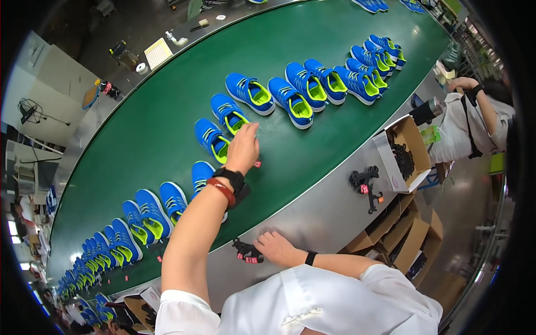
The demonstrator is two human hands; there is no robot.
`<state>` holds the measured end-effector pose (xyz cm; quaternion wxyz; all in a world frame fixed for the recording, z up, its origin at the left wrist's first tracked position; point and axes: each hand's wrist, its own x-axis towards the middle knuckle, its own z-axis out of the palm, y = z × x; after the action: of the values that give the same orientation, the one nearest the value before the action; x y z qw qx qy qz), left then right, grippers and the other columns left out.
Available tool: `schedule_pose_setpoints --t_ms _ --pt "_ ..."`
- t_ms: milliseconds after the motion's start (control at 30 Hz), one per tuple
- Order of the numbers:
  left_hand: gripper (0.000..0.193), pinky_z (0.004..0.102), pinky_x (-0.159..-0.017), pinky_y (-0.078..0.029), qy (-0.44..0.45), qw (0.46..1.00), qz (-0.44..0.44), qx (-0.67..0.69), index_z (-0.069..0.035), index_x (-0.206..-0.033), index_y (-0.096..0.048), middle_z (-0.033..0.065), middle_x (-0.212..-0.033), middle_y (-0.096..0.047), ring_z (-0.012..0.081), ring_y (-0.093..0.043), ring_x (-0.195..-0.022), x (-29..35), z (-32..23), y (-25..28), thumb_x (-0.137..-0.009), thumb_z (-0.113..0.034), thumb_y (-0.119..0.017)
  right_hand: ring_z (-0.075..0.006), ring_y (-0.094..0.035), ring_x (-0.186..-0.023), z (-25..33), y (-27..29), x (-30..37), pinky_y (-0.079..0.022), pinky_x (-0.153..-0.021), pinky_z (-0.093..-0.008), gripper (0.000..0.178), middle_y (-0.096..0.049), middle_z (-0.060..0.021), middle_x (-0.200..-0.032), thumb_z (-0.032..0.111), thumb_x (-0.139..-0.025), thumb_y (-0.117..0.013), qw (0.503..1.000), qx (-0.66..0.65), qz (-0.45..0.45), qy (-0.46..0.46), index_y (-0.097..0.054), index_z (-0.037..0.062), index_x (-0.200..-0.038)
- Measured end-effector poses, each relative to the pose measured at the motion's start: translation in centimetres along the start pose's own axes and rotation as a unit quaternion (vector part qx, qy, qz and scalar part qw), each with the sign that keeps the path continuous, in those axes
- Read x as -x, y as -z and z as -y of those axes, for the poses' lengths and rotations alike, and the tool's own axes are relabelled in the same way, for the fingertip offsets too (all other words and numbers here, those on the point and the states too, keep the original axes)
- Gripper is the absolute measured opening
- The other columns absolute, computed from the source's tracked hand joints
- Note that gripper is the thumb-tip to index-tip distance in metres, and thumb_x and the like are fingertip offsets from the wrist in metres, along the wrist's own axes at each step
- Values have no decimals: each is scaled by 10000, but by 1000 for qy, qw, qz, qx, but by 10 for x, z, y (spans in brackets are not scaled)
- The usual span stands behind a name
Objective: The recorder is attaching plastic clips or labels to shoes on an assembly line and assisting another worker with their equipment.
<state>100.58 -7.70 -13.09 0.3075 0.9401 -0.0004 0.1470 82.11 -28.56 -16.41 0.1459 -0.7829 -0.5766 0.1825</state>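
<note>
My left hand (244, 149) reaches over the green belt (312, 162), its fingers curled at the heel of a blue sneaker (224, 109) with lime lining. Whatever those fingers hold is hidden; a small red tag (257, 164) shows beside the palm. Left of it stands another blue sneaker (207, 135), and one more (201, 173) is partly behind my forearm. Down on the metal ledge, my right hand (274, 248) has its fingers closed at the edge of a small pile of black plastic shoe hangers (245, 249) with red tags.
Rows of blue sneakers (148, 212) line the belt to the left, and more sneakers (301, 89) stand at the right. Further black hangers (365, 184) lie on the ledge (318, 212) beside an open cardboard box (421, 162). A co-worker (474, 123) sits at the right.
</note>
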Motion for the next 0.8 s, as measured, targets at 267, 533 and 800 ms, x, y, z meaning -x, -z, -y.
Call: schedule_pose_setpoints --t_ms 267,533,800 --pt "386 467 -830 -479 98 994 3 -37 -35 -1195 -484 218 -1188 -541 403 -575 -993 -86 35 -63 -812 -67 -509 -233 -475 -833 -63 14 20 -381 -708 -352 76 -500 -68 -838 108 -755 -540 992 -97 -72 21 -575 75 -814" --pt "136 476 -717 -483 -7 989 130 -66 -22 -864 -602 199 -889 -620 384 -611 -836 -59 35 -61 -805 -86 -498 -271 -497 -838 -90 36 20 -395 -725 -381 147 -525 -86 -849 114 -689 -673 982 -176 -34 56 -573 65 -785" --pt "101 453 -710 -480 51 990 132 -8 -16 -873 -570 174 -852 -593 389 -590 -823 18 7 -53 -782 -55 -550 -287 -588 -641 -134 84 7 -476 -593 -355 81 -611 -123 -779 87 -874 -562 926 -351 25 -138 -512 34 -910"
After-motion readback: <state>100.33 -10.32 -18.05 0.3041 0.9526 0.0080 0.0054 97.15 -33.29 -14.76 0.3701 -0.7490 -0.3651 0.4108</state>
